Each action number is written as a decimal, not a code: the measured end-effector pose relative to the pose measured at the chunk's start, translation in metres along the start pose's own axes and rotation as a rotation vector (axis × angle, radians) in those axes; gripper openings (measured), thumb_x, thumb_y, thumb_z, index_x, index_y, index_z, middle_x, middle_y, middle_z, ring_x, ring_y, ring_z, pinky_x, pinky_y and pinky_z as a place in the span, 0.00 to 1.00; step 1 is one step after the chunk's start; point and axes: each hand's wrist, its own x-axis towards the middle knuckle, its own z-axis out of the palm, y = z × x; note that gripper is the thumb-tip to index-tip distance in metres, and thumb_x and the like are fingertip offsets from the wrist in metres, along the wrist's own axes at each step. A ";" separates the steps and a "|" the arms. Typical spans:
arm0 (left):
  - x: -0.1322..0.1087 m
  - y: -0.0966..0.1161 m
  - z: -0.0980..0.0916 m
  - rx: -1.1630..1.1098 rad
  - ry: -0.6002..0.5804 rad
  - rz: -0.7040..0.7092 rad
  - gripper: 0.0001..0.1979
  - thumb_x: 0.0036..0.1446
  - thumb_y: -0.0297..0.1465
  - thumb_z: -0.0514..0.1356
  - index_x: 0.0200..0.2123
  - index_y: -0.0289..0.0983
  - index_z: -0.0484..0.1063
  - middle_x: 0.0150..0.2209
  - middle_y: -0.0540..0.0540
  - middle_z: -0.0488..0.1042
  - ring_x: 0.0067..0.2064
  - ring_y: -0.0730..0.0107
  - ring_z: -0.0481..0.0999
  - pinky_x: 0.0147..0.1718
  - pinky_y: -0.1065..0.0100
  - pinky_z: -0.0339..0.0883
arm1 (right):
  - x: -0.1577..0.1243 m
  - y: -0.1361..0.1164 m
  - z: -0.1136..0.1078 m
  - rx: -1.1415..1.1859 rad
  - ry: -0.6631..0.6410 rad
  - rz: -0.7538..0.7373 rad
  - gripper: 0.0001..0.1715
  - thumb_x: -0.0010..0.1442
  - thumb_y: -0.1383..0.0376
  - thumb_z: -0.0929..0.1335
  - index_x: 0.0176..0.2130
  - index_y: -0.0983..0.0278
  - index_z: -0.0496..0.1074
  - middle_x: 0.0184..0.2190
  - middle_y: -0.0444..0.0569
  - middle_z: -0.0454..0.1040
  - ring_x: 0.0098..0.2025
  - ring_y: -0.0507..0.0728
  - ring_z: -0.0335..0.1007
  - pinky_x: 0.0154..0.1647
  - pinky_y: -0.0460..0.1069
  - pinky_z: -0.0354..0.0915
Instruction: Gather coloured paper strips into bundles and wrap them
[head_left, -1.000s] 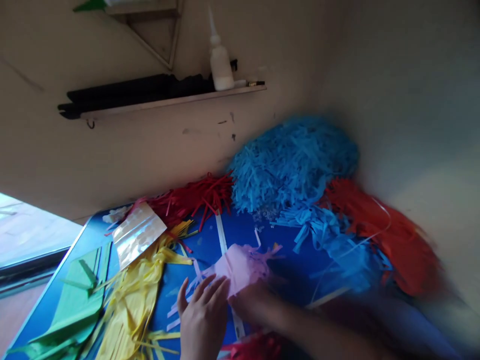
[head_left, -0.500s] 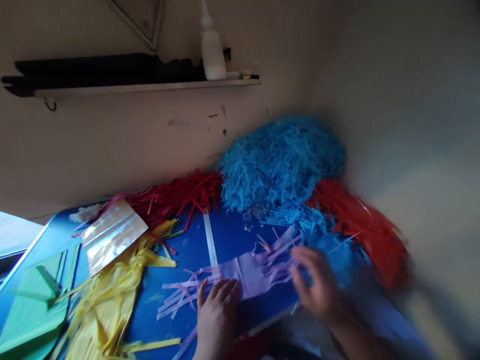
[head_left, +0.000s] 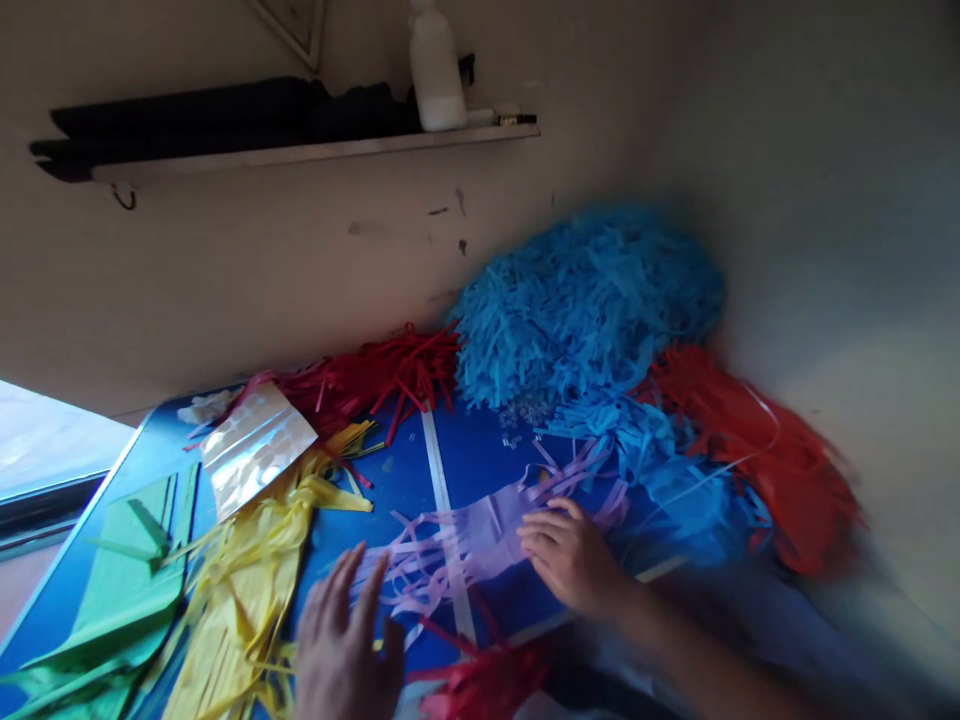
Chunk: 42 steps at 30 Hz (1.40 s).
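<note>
A lilac fringed paper strip (head_left: 480,535) lies spread flat on the blue table (head_left: 480,460). My right hand (head_left: 574,560) rests on the strip's right part, fingers bent and pressed down on the paper. Lower left, my left hand (head_left: 345,640) hovers with fingers stretched out and apart, its fingertips near the strip's left fringe and holding nothing.
A big blue fringe heap (head_left: 585,310) fills the back corner, with red-orange fringe (head_left: 757,460) to its right and dark red strips (head_left: 375,375) to its left. Yellow fringe (head_left: 247,590), green paper (head_left: 127,590) and a shiny sheet (head_left: 255,445) lie left. A wall shelf (head_left: 315,150) holds a white bottle (head_left: 435,65).
The lilac paper, bunched a second ago, is now stretched out flat. My right hand swung out to the right and came back onto it. My left hand slid down and left off the strip.
</note>
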 end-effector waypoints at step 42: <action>0.061 0.048 0.053 -0.096 -0.427 0.089 0.13 0.62 0.27 0.55 0.47 0.43 0.75 0.48 0.42 0.76 0.50 0.53 0.72 0.53 0.49 0.56 | 0.043 0.016 -0.004 -0.419 -0.030 0.519 0.07 0.58 0.68 0.72 0.39 0.62 0.72 0.39 0.50 0.78 0.42 0.61 0.71 0.47 0.55 0.53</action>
